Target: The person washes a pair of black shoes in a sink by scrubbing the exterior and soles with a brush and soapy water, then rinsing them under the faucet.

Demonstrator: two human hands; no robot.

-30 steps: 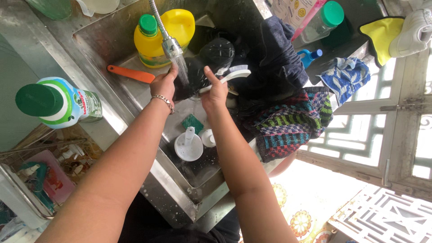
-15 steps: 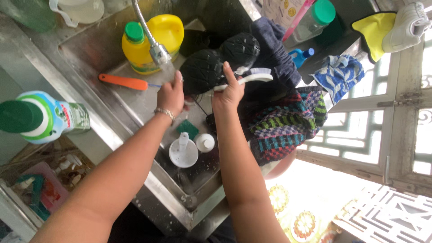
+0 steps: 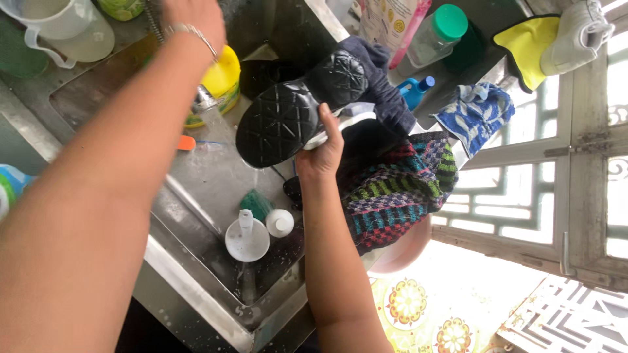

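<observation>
Shoe (image 3: 288, 117) sole-up in right hand (image 3: 320, 153), left hand (image 3: 193, 16) well apart.

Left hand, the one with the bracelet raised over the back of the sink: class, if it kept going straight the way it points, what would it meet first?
The left hand points toward the picture's top edge, past the clear jug. Its fingertips are cut off there, so what lies ahead cannot be seen; nothing visible blocks it.

Stainless steel sink (image 3: 196, 261), wet, with a white plug (image 3: 246, 239), small white cap (image 3: 280, 223) and green scrubbing pad (image 3: 256, 202) lying close together on its floor. Farther back in the basin, a yellow bottle (image 3: 221, 78) and an orange handle (image 3: 186, 142). Over the right rim, a multicoloured checked towel (image 3: 392, 189) draped.
</observation>
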